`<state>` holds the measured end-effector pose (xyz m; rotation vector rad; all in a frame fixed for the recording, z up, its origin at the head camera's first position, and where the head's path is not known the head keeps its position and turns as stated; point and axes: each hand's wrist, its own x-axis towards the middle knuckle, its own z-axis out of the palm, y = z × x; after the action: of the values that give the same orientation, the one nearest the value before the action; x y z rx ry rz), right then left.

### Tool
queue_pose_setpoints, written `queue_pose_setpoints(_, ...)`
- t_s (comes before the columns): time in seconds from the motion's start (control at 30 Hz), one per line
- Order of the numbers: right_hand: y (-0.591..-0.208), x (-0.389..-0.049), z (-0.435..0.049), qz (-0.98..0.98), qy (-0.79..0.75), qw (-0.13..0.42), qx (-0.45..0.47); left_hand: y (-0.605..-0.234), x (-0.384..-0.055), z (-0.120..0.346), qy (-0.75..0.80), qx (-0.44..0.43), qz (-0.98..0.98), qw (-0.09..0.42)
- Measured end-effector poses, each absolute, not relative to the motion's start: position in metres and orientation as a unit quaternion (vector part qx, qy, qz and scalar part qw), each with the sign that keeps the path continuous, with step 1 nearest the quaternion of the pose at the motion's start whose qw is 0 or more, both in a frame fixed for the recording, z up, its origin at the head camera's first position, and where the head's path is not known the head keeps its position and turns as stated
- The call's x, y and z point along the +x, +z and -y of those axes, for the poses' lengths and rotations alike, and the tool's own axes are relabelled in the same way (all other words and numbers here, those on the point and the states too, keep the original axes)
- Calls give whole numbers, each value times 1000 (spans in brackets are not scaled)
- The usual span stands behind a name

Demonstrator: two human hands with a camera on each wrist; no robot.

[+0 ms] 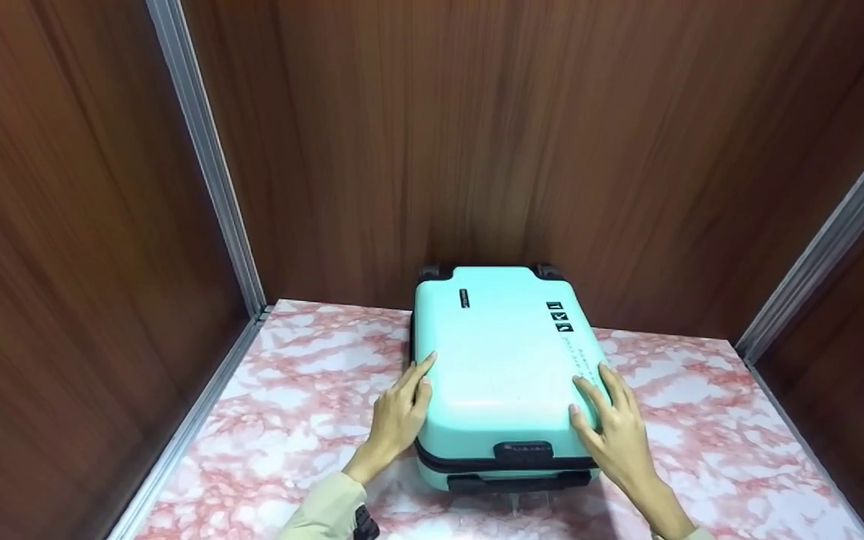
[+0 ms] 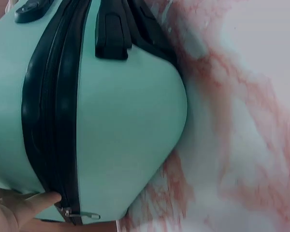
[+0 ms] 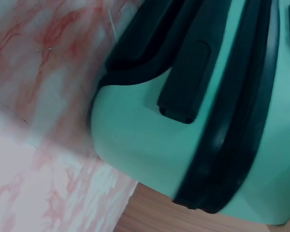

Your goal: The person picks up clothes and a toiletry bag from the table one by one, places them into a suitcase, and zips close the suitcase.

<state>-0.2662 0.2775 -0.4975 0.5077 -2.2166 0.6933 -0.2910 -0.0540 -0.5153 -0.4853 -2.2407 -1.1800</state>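
Note:
A mint-green hard-shell suitcase [image 1: 499,352] lies flat, its wheels [image 1: 550,273] toward the back wall. My left hand [image 1: 400,409] rests along its left edge with the fingers extended. In the left wrist view, a finger of the left hand [image 2: 19,208] touches the black zipper band [image 2: 50,111] near a metal zipper pull [image 2: 89,215]. My right hand [image 1: 616,431] spreads its fingers over the top right edge. A black lock [image 1: 523,451] and a carry handle [image 1: 520,480] face me on the near side. The right wrist view shows the handle [image 3: 186,77] but almost none of that hand.
Under the suitcase is a red-and-white marbled surface [image 1: 289,420]. A brown wood-grain wall [image 1: 477,135] stands right behind it. Side panels [image 1: 64,262] with grey metal corner strips [image 1: 211,150] close in the left and right.

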Motion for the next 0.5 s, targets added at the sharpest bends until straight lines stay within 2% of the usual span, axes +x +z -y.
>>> queue_pose_setpoints(0.23, -484, -256, -280, 895, 259, 312, 184, -506, -300, 61, -431, -174, 856, 225)
queue_pose_setpoints(0.5, -485, -249, -280, 913, 218, 279, 201, -499, -311, 65, -432, -158, 873, 162)
